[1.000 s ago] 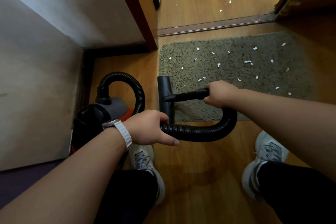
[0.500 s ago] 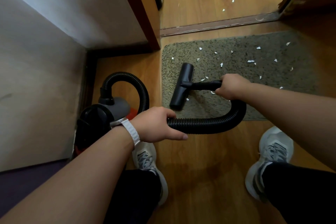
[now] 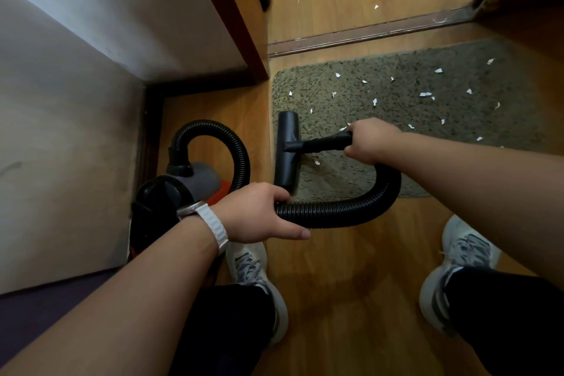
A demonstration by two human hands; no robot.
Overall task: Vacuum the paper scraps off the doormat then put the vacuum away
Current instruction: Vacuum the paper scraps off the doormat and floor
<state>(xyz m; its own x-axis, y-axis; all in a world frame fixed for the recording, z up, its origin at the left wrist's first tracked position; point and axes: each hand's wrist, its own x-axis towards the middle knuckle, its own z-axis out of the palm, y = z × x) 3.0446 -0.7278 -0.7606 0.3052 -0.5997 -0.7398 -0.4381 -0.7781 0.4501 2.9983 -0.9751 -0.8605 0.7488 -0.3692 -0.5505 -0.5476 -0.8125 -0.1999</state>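
My left hand (image 3: 259,214) is curled round the ribbed black hose (image 3: 351,212), with the thumb stretched out along its near side. My right hand (image 3: 370,140) has its fingers wrapped fully round the stiff end of the hose, just behind the floor head (image 3: 287,151). The head lies flat on the doormat (image 3: 457,119), running along the mat's left edge near its near-left corner.

From my right hand the hose bends back in a U over the mat's near edge to my left hand. It then loops up and over to the vacuum body (image 3: 171,195), which sits on the wooden floor (image 3: 351,284) left of the mat, tucked into the corner where the pale walls (image 3: 76,116) and dark skirting meet.

White paper scraps (image 3: 425,94) are scattered over the speckled olive mat, mostly across its middle and right side, with a couple just beside the head. A few more lie on the boards beyond the threshold strip (image 3: 366,32), which runs along the mat's far edge, a little apart from it. A reddish-brown door frame (image 3: 241,24) comes down near the far-left corner. My pale trainers (image 3: 467,256) stand on bare floor at the near side, and a white-strapped watch (image 3: 210,223) is on my left wrist.
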